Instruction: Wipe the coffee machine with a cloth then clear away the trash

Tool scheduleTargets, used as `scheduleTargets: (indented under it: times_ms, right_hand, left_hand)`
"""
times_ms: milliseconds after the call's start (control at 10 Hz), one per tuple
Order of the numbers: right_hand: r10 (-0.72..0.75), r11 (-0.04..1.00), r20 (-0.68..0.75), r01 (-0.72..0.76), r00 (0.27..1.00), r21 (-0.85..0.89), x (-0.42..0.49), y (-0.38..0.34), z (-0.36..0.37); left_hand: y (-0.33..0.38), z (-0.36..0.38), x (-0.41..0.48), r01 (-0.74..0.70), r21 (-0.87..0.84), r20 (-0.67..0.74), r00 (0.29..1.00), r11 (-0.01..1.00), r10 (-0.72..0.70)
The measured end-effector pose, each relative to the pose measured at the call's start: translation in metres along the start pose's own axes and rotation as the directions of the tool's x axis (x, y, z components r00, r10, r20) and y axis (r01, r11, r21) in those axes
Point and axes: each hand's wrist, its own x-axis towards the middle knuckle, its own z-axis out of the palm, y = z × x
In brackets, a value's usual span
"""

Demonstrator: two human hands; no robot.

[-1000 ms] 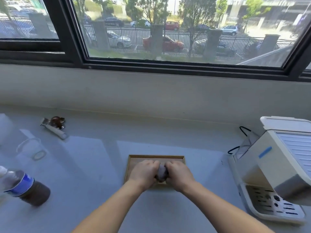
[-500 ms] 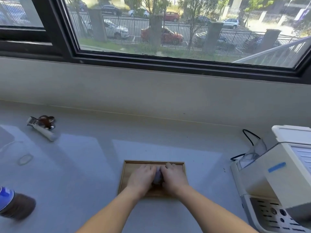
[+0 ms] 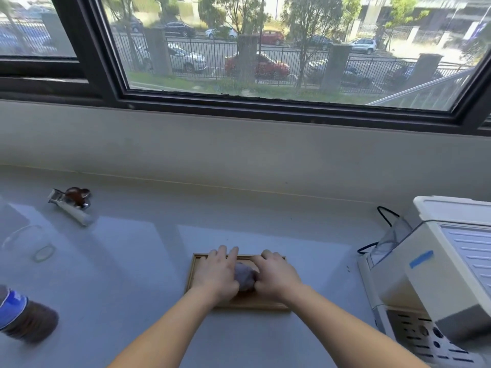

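A grey-purple cloth (image 3: 245, 278), bunched into a ball, lies on a small wooden tray (image 3: 255, 304) in the middle of the counter. My left hand (image 3: 216, 274) and my right hand (image 3: 275, 274) press against it from either side, fingers stretched forward over the tray's far rim. The white coffee machine (image 3: 435, 280) stands at the right edge, with a strip of blue tape on its side and its drip grille facing me.
A cola bottle (image 3: 24, 318) lies at the lower left. A portafilter with a white handle (image 3: 71, 205) lies at the far left, with a clear glass (image 3: 29, 243) nearer me. A black cable (image 3: 385, 216) runs behind the machine. Wall and window close off the back.
My fingers have gone from curled around the cloth to stretched out flatter over the tray. The view has shifted slightly; the tray and the cloth stay in place.
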Motion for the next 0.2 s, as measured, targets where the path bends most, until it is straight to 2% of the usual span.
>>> scheduleTargets:
  times_ms: [100,200]
  right_hand:
    - [0.021,0.999,-0.039,-0.023,0.999,-0.031,-0.009,0.0,-0.027]
    - [-0.029,0.998,-0.141,0.021,0.99,-0.062,-0.012,0.001,-0.062]
  left_hand:
    - [0.008,-0.03,0.002,0.031,0.073,-0.113,0.993,0.997,-0.022]
    - [0.019,-0.068,0.007,0.032,0.088,-0.234,0.972,0.996,-0.011]
